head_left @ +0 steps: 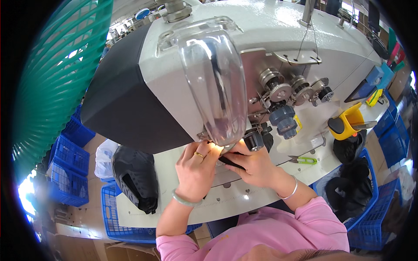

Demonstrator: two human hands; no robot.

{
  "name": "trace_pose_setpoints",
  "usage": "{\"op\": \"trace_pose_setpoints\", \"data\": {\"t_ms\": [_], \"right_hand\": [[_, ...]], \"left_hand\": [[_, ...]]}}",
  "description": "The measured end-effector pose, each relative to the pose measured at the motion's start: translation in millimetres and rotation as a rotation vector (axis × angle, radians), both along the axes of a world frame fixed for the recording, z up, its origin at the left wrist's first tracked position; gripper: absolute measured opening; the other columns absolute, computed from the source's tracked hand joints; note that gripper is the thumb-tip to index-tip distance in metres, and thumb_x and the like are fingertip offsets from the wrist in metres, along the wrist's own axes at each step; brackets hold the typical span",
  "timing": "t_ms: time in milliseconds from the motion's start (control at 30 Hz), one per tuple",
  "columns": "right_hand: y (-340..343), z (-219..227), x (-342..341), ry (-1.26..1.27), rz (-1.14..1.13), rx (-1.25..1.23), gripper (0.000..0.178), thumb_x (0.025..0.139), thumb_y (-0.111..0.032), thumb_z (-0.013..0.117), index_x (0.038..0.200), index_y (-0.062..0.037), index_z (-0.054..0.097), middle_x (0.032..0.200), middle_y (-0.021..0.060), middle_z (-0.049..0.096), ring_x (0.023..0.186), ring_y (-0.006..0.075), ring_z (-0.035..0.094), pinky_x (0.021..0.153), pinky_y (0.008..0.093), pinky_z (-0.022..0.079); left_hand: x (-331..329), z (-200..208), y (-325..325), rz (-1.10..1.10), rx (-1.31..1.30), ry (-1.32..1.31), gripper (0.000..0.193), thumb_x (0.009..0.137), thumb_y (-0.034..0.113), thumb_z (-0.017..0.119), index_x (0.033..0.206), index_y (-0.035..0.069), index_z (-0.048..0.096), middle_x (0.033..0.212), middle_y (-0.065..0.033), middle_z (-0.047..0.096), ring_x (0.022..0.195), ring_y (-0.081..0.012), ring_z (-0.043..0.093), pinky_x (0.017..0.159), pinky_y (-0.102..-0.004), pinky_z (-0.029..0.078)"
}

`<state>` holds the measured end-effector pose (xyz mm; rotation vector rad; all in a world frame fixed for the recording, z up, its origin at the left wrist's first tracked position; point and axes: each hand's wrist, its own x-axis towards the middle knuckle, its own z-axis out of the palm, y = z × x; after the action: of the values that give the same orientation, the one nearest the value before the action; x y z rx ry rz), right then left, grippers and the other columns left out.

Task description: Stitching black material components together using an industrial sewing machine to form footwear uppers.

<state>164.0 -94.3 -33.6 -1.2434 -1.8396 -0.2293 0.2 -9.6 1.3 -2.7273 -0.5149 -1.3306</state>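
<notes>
Under the head of a white sewing machine (278,26), my two hands meet at the lit stitching spot. My right hand (257,167) pinches a small black piece of material (231,163) between thumb and fingers. Close beside it, my left hand (194,169) has its fingers bent and pressed together near the needle area; what lies under their tips is hidden. A clear plastic guard (215,82) hangs just above both hands and covers the needle from sight. Thread tension knobs (278,90) stick out to the right of the guard.
Black shoe uppers (136,178) lie at the table's left edge. Green thread snips (303,160) rest right of my hand, near a yellow holder (346,122). Blue baskets flank the table; the right one (373,174) holds black pieces. A green fan cage (56,82) stands far left.
</notes>
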Motion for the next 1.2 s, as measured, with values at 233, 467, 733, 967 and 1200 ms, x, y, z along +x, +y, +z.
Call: {"op": "trace_pose_setpoints", "data": {"t_ms": [233,467,733,967,1200], "right_hand": [[-14.2,5.1,0.2,-0.091,-0.101,-0.078,0.037,0.066,-0.008,0.074,0.102,-0.0098,0.067,0.102,0.0067,0.056,0.096,0.0287,0.054,0.083,0.0436,0.039],[-16.3,8.9,2.9,-0.135,-0.107,-0.075,0.038,0.063,-0.005,0.072,0.1,-0.0103,0.066,0.098,0.0054,0.056,0.098,0.0276,0.054,0.087,0.0443,0.039],[-14.4,11.8,2.3,-0.147,-0.115,-0.045,0.042,0.063,-0.006,0.072,0.104,-0.0115,0.067,0.102,0.0023,0.059,0.1,0.0256,0.054,0.088,0.0419,0.039],[-11.3,14.3,0.7,-0.192,-0.131,-0.01,0.039,0.062,-0.008,0.073,0.101,-0.0108,0.067,0.102,0.0016,0.06,0.101,0.0249,0.054,0.085,0.0412,0.04],[-11.2,13.4,0.2,-0.226,-0.128,-0.014,0.032,0.062,-0.009,0.073,0.093,-0.0091,0.067,0.1,0.0022,0.06,0.1,0.026,0.054,0.083,0.0401,0.039]], "left_hand": [[-13.3,2.1,9.3,-0.083,0.103,0.083,0.033,0.062,-0.001,0.067,0.093,0.01,0.069,0.093,-0.0008,0.061,0.087,-0.0221,0.065,0.064,-0.0315,0.056],[-11.2,0.3,7.7,-0.076,0.12,0.094,0.033,0.063,-0.002,0.066,0.093,0.009,0.068,0.093,-0.0019,0.061,0.088,-0.0226,0.065,0.062,-0.031,0.056],[-11.4,-1.2,8.6,-0.071,0.089,0.099,0.033,0.065,-0.002,0.066,0.097,0.009,0.069,0.099,-0.0033,0.06,0.089,-0.0231,0.064,0.06,-0.0306,0.056],[-11.6,1.2,9.1,-0.066,0.042,0.119,0.036,0.066,-0.003,0.065,0.1,0.009,0.068,0.099,-0.0039,0.058,0.088,-0.0228,0.064,0.061,-0.0304,0.057],[-9.5,3.1,11.6,-0.069,0.1,0.128,0.034,0.067,-0.003,0.064,0.099,0.008,0.067,0.098,-0.0045,0.059,0.089,-0.0229,0.065,0.063,-0.0304,0.057]]}}
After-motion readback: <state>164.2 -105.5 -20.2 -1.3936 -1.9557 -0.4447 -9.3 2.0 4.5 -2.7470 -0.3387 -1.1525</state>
